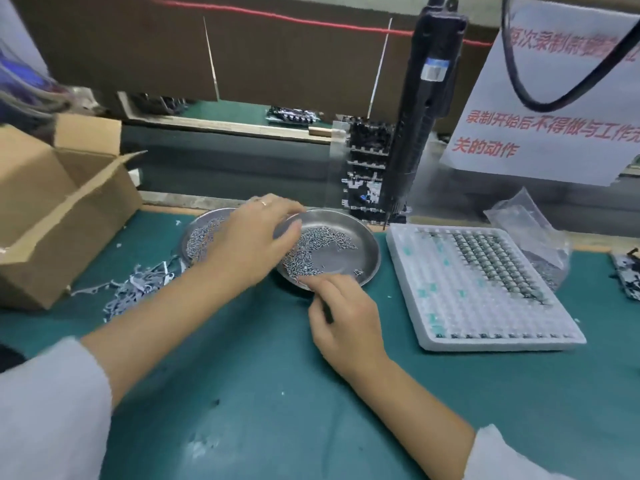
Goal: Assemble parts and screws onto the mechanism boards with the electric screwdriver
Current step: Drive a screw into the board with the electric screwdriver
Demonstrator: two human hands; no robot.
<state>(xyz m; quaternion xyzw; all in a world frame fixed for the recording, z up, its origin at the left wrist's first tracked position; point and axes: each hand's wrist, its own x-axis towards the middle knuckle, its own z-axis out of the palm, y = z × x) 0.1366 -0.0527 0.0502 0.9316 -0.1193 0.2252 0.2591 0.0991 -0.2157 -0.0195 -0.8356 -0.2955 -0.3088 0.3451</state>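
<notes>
Centrally, toward the far edge of the green bench (263, 393), two round metal dishes sit side by side, the right dish (367, 247) overlapping the left dish (194, 233), and both carry loose small screws (311, 247). The left hand (249, 237) reaches across both dishes, palm down, its fingers (289, 233) bent and spread over the screw heap in the right dish; whether they pinch a screw cannot be told. The right hand (343, 313) rests at the near rim of the right dish with its fingers curled, the tips touching screws at the rim, and a thin dark object shows inside the curl, too hidden to identify. A black electric screwdriver (420, 109) hangs upright over the far edge, just right of the dishes, its bit pointing down near the bench. Behind it, at the far edge, stands a stack of dark boards (367, 168). Right of the dishes lies a white tray (485, 320) of small cells, with dark round parts filling cells toward its far right corner. A clear plastic bag (526, 230) lies beyond the tray, and another dark board (627, 282) shows at the right edge. Near the left edge stands an open cardboard box (52, 216), with a heap of pale thin metal parts (135, 289) between it and the left dish. A white sign (554, 109) with red characters hangs at the upper right.
</notes>
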